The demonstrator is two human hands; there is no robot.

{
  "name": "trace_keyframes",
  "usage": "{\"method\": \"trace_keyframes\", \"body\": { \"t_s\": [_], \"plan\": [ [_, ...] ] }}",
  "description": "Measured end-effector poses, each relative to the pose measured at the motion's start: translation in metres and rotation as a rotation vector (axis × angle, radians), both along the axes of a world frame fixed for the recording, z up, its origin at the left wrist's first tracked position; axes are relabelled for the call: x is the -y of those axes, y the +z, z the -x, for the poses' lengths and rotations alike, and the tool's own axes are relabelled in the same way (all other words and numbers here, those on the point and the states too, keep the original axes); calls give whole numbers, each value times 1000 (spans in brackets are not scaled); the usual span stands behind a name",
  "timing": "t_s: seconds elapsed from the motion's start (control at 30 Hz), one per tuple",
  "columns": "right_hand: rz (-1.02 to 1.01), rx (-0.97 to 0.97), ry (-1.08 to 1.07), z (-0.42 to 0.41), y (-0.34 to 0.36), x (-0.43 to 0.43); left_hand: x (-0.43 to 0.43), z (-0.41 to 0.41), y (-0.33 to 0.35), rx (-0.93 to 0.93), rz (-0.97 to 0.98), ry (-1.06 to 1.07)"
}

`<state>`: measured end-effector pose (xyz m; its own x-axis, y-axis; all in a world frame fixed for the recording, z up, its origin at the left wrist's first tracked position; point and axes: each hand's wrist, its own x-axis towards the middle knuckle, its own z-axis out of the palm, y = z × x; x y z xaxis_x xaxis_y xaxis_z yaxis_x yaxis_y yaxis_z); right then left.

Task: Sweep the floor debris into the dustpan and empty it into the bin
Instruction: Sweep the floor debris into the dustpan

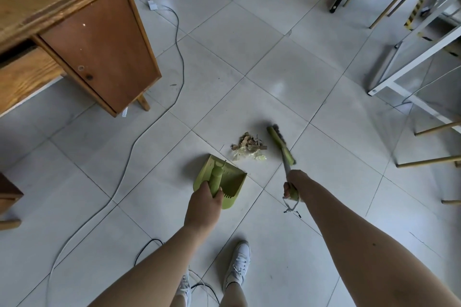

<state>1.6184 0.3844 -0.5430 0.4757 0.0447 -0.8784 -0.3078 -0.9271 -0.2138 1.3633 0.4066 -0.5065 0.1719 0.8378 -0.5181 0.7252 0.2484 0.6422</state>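
Observation:
A small pile of debris (249, 147), brown paper scraps and clear wrapper bits, lies on the pale tiled floor. Just below and left of it sits a green dustpan (229, 177), its mouth turned toward the pile. My left hand (205, 203) is closed around the dustpan's upright handle. On the pile's right stands a green broom (280, 143) with dark bristles, its head almost touching the scraps. My right hand (294, 184) grips the broom's handle near its green end. No bin is in view.
A wooden desk cabinet (99, 45) stands at upper left. A white cable (129, 154) runs across the floor on the left, and dark cables lie near my white shoes (238, 264). White metal frames and chair legs (424, 67) crowd the right side. Boxes sit at the top.

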Motion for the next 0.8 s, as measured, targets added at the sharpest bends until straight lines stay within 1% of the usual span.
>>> {"method": "trace_keyframes", "body": {
  "t_s": [0.07,0.17,0.37,0.5,0.57,0.7,0.8],
  "plan": [
    [6,-43,18,12,-3,2,-2,7,-1,-5,-7,0],
    [41,-91,-47,32,-5,-2,-5,14,-2,-12,-5,6],
    [-57,-105,-7,77,-11,-21,-10,23,-6,-11,13,-29],
    [-77,-148,38,112,-17,-29,-15,32,-6,-9,15,-26],
    [-67,-144,98,128,-20,-32,-18,38,-7,-13,14,-27],
    [-46,-131,132,149,-21,-36,-22,49,-8,-9,15,-29],
    [-48,-91,155,146,-13,-40,-24,56,-8,-7,14,-32]
  ]
}}
